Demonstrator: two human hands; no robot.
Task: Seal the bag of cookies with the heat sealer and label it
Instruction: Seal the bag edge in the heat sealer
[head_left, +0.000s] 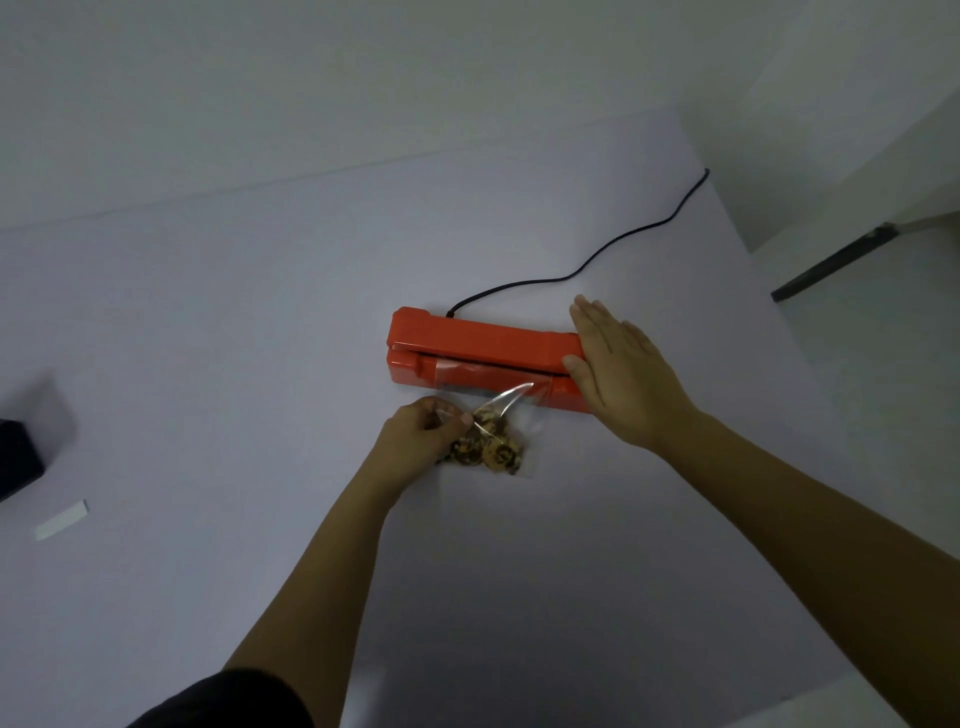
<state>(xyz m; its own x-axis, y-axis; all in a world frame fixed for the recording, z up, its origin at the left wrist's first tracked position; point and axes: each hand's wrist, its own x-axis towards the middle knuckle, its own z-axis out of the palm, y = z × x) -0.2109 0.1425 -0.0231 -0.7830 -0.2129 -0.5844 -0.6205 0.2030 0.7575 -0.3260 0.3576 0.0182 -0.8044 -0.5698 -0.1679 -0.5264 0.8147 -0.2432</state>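
Note:
An orange heat sealer lies across the middle of the white table. A clear bag of cookies lies in front of it, with the bag's open top tucked between the sealer's jaws. My left hand pinches the bag's left side beside the cookies. My right hand rests flat, fingers stretched out, on the right end of the sealer's lid, and the lid is down on the bag.
The sealer's black cord runs from its back to the table's far right edge. A small white label strip lies at the left, near a black object at the left edge. A wall stands behind the table.

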